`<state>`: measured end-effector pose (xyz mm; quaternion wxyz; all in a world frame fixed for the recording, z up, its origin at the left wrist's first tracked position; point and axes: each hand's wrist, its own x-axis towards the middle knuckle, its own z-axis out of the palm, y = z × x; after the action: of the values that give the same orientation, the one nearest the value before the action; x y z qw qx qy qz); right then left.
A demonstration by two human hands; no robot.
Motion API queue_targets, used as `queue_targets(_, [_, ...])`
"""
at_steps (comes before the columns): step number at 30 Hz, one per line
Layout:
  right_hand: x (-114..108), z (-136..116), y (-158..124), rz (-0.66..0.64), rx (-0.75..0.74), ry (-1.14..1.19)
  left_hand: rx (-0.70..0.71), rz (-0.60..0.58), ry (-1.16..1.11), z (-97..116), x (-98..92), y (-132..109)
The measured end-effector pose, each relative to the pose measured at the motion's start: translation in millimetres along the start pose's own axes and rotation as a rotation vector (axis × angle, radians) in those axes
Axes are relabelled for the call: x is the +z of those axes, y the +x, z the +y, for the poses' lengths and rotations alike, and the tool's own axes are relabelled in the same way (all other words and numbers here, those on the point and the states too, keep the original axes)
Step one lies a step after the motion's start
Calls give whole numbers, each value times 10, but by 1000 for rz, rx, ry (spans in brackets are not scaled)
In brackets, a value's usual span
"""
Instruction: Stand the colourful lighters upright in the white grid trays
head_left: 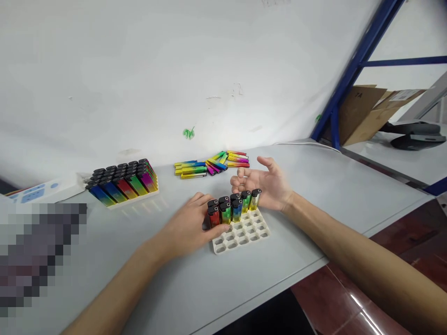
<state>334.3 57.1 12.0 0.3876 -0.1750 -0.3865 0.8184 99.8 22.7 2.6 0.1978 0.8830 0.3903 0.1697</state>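
Note:
A white tray with rows of slots (241,244) rests on the table, with several lighters (226,213) standing upright in its back rows. The front slots hold nothing. My left hand (186,225) is closed around the tray's left end, thumb in front by the red lighter (214,217) and fingers behind. Just behind the tray's right side, my right hand (267,184) is open, palm turned up and fingers loosely curled, with nothing visible in it. The silver-yellow lighter (255,199) stands closest to it. Parts of my left fingers are hidden by the lighters.
Against the wall lie several loose colourful lighters (206,166). A second tray (152,192), packed with upright lighters (125,184), stands at the left beside a white box (45,190). Blue frame posts (349,74) and cardboard boxes (366,114) are at the right.

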Motion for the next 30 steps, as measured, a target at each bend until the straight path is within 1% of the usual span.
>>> queue_targets(5, [14, 6, -8, -13, 28, -15, -23, -10, 7, 35, -19, -4])
queue_targets(12, [-19, 10, -2, -112, 85, 18, -63, -47, -8, 36, -75, -26])
queue_targets(18, [-48, 36, 6, -148, 133, 63, -56, -39, -56, 31, -84, -39])
queue_targets(24, [-52, 67, 23, -213, 176, 79, 13, -99, -67, 19, -117, -44])
queue_targets(30, [-60, 91, 24, -238, 193, 74, -8, -146, -57, 38, -153, -40])
